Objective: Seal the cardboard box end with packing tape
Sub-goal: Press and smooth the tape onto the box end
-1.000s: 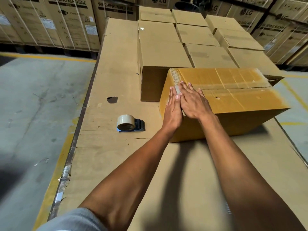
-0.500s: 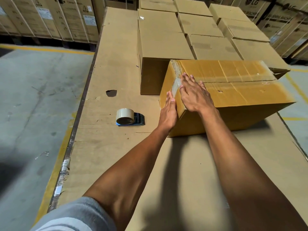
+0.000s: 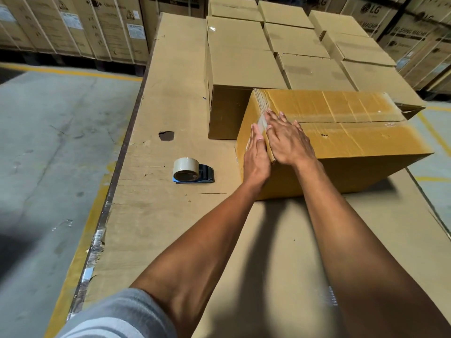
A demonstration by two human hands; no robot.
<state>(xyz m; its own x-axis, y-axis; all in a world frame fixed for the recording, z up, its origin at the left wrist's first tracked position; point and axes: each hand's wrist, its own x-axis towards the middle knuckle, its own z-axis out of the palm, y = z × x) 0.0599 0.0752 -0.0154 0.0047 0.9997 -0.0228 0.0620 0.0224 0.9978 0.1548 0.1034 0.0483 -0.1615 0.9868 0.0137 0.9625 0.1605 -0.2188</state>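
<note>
Both my hands flat on the box (image 3: 341,147) corner, at centre.
Left hand (image 3: 256,159) presses the end face, right hand (image 3: 288,142) the top, fingers spread, gripping nothing; tape (image 3: 186,169) sits apart at 9 o'clock on bare table (image 3: 151,215).

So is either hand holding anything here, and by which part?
Nothing is gripped. Both hands lie flat on the box: left hand on its end face, right hand on top, pressing the tape strip. The dispenser lies untouched.

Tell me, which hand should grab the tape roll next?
Probably the left hand. It lies flat on the box end, on the side facing the tape roll. The right hand presses the box top, farther away.
</note>
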